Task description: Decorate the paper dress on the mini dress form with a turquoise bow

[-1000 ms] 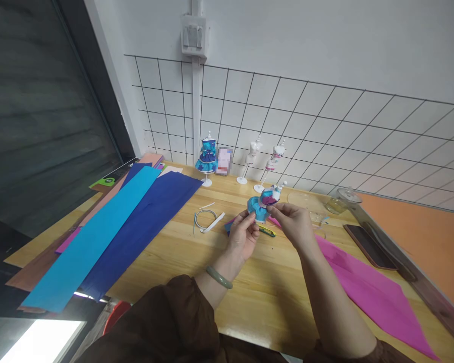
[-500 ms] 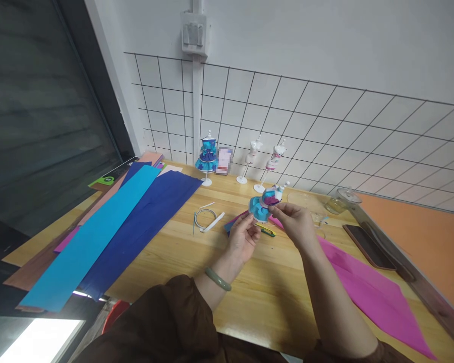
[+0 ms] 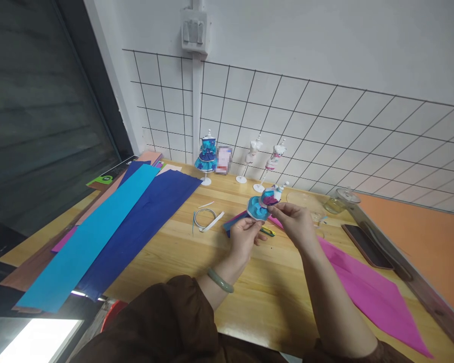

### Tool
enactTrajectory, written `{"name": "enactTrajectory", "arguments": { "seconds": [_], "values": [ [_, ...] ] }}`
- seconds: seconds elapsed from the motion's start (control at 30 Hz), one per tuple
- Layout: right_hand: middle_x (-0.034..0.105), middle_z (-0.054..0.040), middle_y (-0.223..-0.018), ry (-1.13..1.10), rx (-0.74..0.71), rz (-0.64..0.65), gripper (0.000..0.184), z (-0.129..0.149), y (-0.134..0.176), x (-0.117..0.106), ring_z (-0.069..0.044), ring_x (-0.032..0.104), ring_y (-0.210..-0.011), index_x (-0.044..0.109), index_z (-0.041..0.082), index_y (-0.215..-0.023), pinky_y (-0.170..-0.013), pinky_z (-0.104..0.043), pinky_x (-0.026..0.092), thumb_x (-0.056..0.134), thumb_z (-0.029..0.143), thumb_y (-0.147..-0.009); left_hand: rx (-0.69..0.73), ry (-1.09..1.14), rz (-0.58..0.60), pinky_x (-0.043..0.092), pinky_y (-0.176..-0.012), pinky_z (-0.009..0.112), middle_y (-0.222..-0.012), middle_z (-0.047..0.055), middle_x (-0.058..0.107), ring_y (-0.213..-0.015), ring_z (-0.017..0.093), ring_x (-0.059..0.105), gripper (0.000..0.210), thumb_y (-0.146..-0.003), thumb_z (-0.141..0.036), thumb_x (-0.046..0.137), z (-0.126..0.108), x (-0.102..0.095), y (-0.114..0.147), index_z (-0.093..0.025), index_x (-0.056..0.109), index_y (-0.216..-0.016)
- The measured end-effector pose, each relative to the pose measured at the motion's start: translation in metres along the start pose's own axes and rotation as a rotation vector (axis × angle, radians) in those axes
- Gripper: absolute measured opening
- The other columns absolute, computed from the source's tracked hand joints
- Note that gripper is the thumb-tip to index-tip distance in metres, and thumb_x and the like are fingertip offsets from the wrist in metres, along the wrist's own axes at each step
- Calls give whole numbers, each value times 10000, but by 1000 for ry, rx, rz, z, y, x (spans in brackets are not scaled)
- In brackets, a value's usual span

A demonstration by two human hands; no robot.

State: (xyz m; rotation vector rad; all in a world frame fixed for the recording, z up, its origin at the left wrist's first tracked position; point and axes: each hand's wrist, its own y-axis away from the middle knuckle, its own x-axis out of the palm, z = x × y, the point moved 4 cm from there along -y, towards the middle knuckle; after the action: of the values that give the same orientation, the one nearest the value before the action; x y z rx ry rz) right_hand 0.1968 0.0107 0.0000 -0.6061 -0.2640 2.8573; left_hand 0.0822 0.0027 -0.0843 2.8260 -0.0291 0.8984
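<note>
Between my hands, a miniature dress form [image 3: 279,192] leans to the right in a blue, magenta and white paper dress with a flared light-blue skirt [image 3: 256,208]. My right hand [image 3: 292,221] pinches the dress at the waist from the right. At the lower edge of the skirt, my left hand [image 3: 246,237] has its thumb and fingers closed on the hem. Just under the hands lie a yellow-green craft knife [image 3: 267,231] and some folded coloured paper [image 3: 234,222], partly covered.
Long blue sheets [image 3: 144,227] spread across the left side; a pink sheet [image 3: 378,292] and a phone [image 3: 366,246] lie right. A dressed form [image 3: 207,154] and two white ones [image 3: 252,154] stand behind. A wire coil [image 3: 205,218] and glass jar [image 3: 342,200] rest on the table.
My left hand has shifted slightly right along the skirt's hem, and the skirt has turned to show more of its underside. My right hand keeps its pinch at the waist.
</note>
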Motion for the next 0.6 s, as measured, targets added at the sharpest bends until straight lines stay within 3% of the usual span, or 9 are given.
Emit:
{"name": "enactTrajectory", "arguments": {
  "seconds": [0.3, 0.47, 0.6],
  "values": [
    [714, -49, -711, 8, -36, 65, 298, -16, -2, -12, -198, 636, -686, 716, 168, -739, -652, -316, 493, 698, 459, -672, 137, -145, 8, 271, -316, 169, -763, 27, 675, -342, 65, 507, 325, -684, -359, 684, -14, -20, 4, -161, 514, -878],
    [734, -46, -801, -16, -72, 154, 266, -27, 0, -27, -230, 650, -788, 742, 206, -768, -743, -367, 512, 716, 449, -663, 268, -154, -3, 334, -387, 167, -769, 19, 660, -412, 50, 508, 243, -733, -325, 647, -32, -28, 6, -167, 527, -874],
    [727, -51, -762, -50, -64, 176, 250, -36, 0, -35, -237, 649, -779, 738, 216, -710, -763, -390, 515, 727, 458, -649, 321, -173, 18, 407, -491, 177, -760, 12, 630, -512, 64, 531, 190, -745, -282, 644, -37, -23, 7, -169, 574, -881]
  ]
}}
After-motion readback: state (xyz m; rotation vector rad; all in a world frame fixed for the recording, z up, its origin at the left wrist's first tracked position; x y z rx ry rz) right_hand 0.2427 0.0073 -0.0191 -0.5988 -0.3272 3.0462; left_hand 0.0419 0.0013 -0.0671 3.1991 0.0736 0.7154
